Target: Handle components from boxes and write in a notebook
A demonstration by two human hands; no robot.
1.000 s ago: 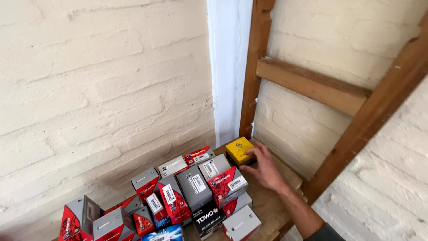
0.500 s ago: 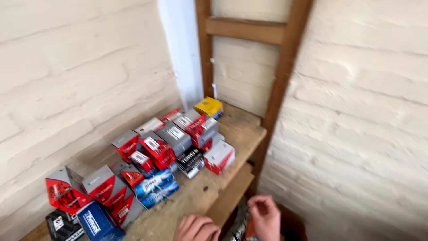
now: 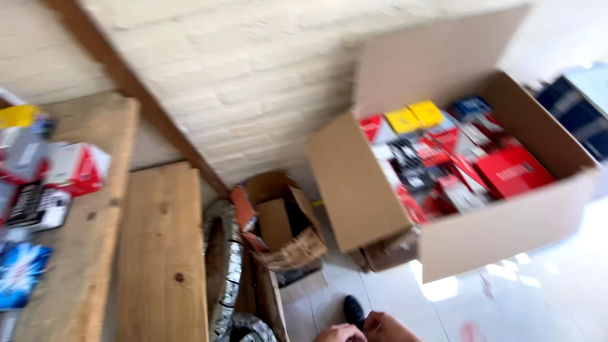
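Now | left hand (image 3: 339, 332) and right hand (image 3: 387, 329) barely in view at bottom edge, grip unreadable | open cardboard box (image 3: 487, 234) of small cartons up-right of hands | risk: blurred view, misjudged reach could tip the box off its support.

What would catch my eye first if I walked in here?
Probably the big open cardboard box on the pale floor at right, packed with small red, yellow and black packets. At left, a wooden shelf against the white brick wall carries more small boxes. Both hands just peek in at the bottom edge.
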